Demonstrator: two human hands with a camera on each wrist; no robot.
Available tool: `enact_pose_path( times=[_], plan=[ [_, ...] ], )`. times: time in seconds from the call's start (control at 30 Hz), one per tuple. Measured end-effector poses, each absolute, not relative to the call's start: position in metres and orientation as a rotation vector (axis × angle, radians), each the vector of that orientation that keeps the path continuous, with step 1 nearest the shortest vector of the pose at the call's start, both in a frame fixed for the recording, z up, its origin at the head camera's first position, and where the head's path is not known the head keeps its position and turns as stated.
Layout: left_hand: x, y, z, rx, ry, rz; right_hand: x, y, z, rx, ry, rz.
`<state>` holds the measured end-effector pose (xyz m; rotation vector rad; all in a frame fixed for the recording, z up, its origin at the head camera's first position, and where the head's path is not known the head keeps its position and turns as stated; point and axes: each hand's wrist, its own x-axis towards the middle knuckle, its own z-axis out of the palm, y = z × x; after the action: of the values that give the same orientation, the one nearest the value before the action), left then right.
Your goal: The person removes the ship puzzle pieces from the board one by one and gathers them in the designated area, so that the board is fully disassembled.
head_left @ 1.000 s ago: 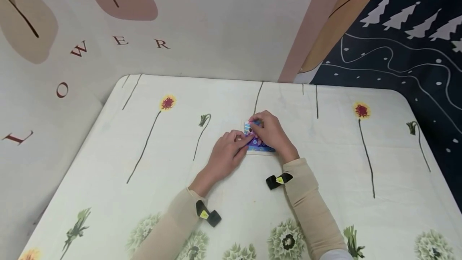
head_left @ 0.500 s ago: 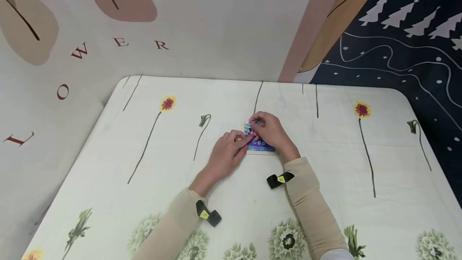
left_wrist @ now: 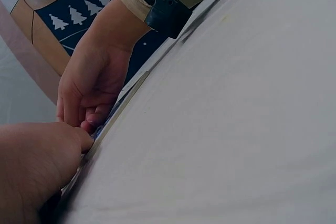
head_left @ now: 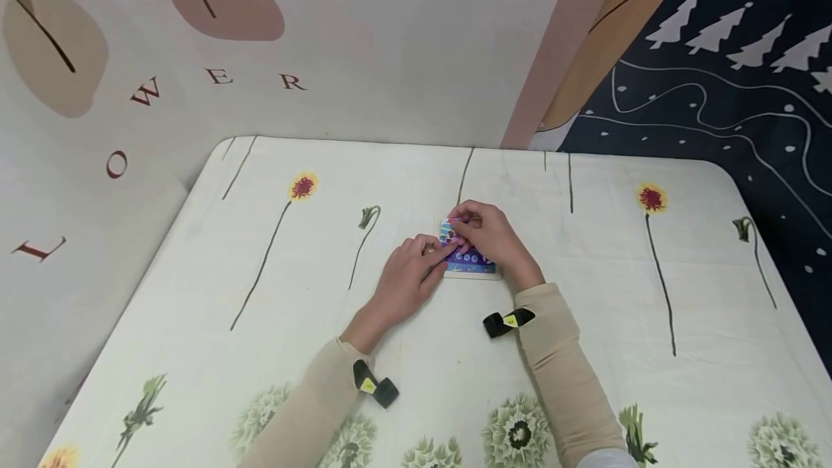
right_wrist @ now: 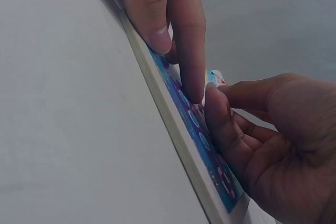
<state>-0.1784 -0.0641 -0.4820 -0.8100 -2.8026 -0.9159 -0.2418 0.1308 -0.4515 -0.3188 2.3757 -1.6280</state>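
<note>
The board (head_left: 471,267) has its near edge free, left hand (head_left: 409,271) and right hand (head_left: 490,237) apparently blocking beyond.

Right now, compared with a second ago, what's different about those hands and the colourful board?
The right hand has shifted slightly toward the person's right, so a bit more of the colourful board shows at its lower right. No clear grasp or release is visible. The left hand stays with fingers on the board, which lies where it was.

matt wooden-looking board (right_wrist: 176,129), smooth printed picture (head_left: 469,267), cloth sleeves (head_left: 552,352)
</note>
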Motion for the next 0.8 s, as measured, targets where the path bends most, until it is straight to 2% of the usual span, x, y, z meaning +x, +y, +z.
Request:
enact_pose_path(
  times=[0.57,0.8],
  plan=[
    [-0.18,-0.067,-0.477,-0.797,-2.768,-0.905,-0.243,0.132,-0.437,-0.344,2.428,-1.634],
    [-0.176,-0.068,-0.481,-0.801,-2.834,-0.887,-0.23,0.162,-0.429,-0.239,2.476,-1.611]
  ],
)
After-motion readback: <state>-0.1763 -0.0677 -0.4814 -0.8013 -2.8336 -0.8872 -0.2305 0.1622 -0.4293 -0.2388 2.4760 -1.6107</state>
